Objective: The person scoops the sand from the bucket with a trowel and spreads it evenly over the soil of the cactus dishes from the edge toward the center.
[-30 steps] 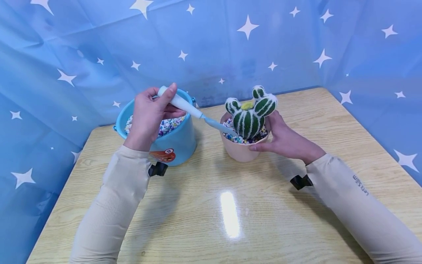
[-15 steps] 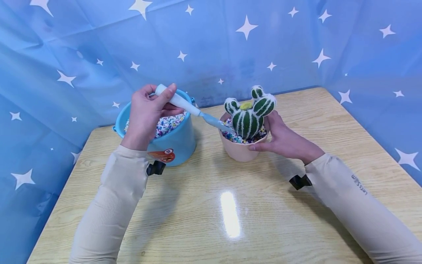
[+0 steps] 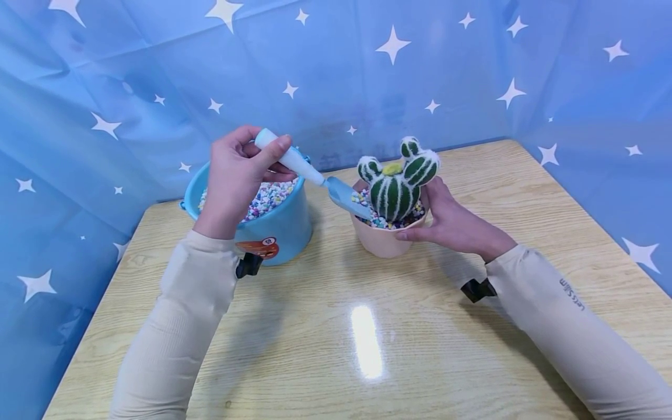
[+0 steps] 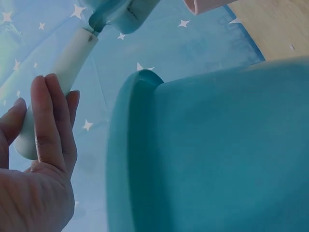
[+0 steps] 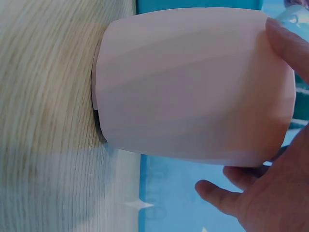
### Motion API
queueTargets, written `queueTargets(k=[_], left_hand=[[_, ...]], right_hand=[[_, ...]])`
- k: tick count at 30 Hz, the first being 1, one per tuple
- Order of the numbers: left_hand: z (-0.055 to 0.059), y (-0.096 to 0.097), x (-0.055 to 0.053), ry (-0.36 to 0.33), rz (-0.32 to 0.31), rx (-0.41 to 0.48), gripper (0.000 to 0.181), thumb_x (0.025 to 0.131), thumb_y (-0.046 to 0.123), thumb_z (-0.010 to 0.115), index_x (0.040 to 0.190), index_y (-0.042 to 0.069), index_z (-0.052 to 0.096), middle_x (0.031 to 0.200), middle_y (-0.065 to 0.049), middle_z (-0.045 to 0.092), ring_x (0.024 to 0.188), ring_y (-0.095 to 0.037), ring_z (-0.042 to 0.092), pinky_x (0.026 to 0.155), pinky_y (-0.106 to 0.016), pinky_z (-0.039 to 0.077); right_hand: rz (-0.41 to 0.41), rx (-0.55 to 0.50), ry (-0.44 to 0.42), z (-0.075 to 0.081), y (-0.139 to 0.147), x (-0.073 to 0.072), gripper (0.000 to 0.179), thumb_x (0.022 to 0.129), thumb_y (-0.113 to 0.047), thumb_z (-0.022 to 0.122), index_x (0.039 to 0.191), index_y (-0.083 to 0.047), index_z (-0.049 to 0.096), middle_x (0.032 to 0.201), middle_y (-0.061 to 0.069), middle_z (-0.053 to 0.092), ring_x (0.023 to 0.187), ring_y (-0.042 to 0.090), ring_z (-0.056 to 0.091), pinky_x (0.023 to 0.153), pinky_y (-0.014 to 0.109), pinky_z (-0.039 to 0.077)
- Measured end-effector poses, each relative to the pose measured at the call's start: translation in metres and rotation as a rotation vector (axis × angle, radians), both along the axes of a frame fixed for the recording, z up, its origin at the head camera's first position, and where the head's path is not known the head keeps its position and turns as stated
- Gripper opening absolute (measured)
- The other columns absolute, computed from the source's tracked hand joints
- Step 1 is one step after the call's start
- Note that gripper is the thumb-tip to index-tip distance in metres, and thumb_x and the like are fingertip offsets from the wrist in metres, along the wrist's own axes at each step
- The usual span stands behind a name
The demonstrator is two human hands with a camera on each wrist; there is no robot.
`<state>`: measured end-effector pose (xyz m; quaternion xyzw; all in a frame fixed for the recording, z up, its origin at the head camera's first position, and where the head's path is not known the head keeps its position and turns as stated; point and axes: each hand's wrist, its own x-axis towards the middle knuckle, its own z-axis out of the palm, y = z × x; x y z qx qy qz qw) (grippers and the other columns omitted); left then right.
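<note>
In the head view my left hand [image 3: 235,175] grips the pale handle of a small light-blue toy shovel [image 3: 343,197], above the blue bucket's rim. The shovel slants down to the right, its tip among coloured pebbles [image 3: 361,199] at the left side of a pink flowerpot [image 3: 383,242]. A fuzzy green plush cactus [image 3: 394,197] with white stripes and a yellow flower stands in the pot. My right hand [image 3: 457,221] holds the pot from the right, thumb on the front of its rim. The right wrist view shows the pot's base [image 5: 99,96] on the table.
A blue bucket [image 3: 296,233] with white, purple and other coloured pebbles stands left of the pot, under my left hand. Both stand on a wood-grain table [image 3: 310,338]. A blue star-printed cloth [image 3: 325,70] hangs behind and at both sides.
The shovel has turned in my left hand, so more of its hollow shows, and its handle end has shifted slightly right. My right hand, pot and cactus have stayed in place.
</note>
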<state>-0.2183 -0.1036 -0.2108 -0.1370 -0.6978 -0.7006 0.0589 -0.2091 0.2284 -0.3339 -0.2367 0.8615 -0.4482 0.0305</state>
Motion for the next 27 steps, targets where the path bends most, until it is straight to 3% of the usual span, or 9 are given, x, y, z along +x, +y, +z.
queueTargets(k=[8, 14, 17, 21, 27], left_hand=[[0.003, 0.006, 0.003, 0.039, 0.002, -0.018, 0.028, 0.085, 0.016, 0.08, 0.099, -0.003, 0.066, 0.09, -0.021, 0.071, 0.072, -0.031, 0.071, 0.067, -0.043, 0.062], [0.003, 0.004, 0.004, 0.067, -0.005, -0.01, 0.027, 0.085, 0.015, 0.079, 0.1, -0.004, 0.066, 0.09, -0.02, 0.071, 0.071, -0.032, 0.071, 0.066, -0.044, 0.062], [0.003, -0.001, 0.004, 0.086, 0.008, 0.004, 0.027, 0.086, 0.015, 0.078, 0.101, -0.004, 0.066, 0.09, -0.021, 0.071, 0.07, -0.031, 0.07, 0.066, -0.043, 0.062], [0.007, -0.017, 0.005, 0.116, 0.044, 0.075, 0.025, 0.088, 0.011, 0.077, 0.102, -0.006, 0.066, 0.088, -0.022, 0.07, 0.067, -0.03, 0.07, 0.065, -0.042, 0.062], [0.02, -0.052, 0.011, 0.173, 0.105, 0.27, 0.029, 0.086, 0.006, 0.077, 0.099, -0.015, 0.062, 0.084, -0.025, 0.067, 0.068, -0.033, 0.071, 0.065, -0.045, 0.06]], right_hand=[[0.033, -0.068, -0.046, 0.002, 0.0, -0.001, 0.117, 0.078, -0.027, 0.086, 0.155, -0.038, -0.001, 0.158, 0.008, 0.008, 0.144, 0.023, 0.013, 0.117, 0.058, 0.016], [-0.015, -0.02, -0.025, 0.003, 0.002, 0.001, 0.115, 0.075, -0.032, 0.088, 0.156, -0.035, 0.007, 0.153, 0.012, 0.013, 0.14, 0.028, 0.015, 0.114, 0.06, 0.02], [0.009, -0.035, -0.046, 0.004, 0.005, 0.001, 0.114, 0.077, -0.03, 0.088, 0.155, -0.038, 0.005, 0.156, 0.007, 0.01, 0.142, 0.026, 0.014, 0.113, 0.059, 0.022], [0.035, -0.051, -0.064, 0.005, 0.008, 0.002, 0.111, 0.079, -0.027, 0.085, 0.154, -0.041, 0.004, 0.158, 0.001, 0.007, 0.144, 0.021, 0.012, 0.114, 0.058, 0.023], [0.022, -0.002, -0.022, 0.007, 0.008, 0.0, 0.115, 0.078, -0.031, 0.086, 0.154, -0.04, 0.0, 0.159, 0.002, 0.004, 0.145, 0.02, 0.007, 0.116, 0.058, 0.02]])
